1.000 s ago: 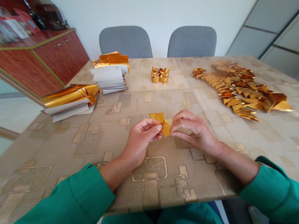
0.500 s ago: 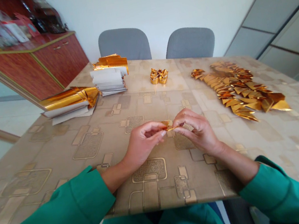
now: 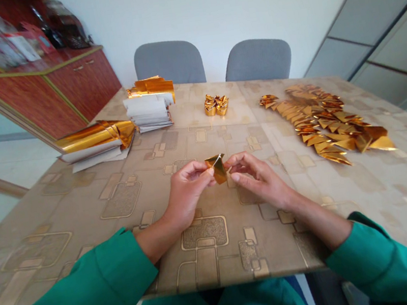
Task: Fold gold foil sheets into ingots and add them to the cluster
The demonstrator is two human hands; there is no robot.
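A small folded piece of gold paper [image 3: 218, 168] is held above the near middle of the patterned table. My left hand [image 3: 190, 190] pinches its left side between thumb and fingers. At its right edge is my right hand [image 3: 259, 177], with thumb and index finger bent and slightly apart; whether they touch the paper is hard to tell. The paper shows gold faces with a pale edge running slantwise across its top.
Stacks of gold and white sheets [image 3: 148, 112] and a gold roll-like stack [image 3: 89, 137] lie at the back left of the table [image 3: 126, 252]. A joined gold piece [image 3: 216, 104] stands at the back middle. Many folded gold pieces [image 3: 317, 119] lie right. Two grey chairs [image 3: 169, 63] stand behind.
The gold paper has turned so that its broader face shows between my hands. The fingers of my right hand have loosened and parted a little, while my left hand still pinches the paper.
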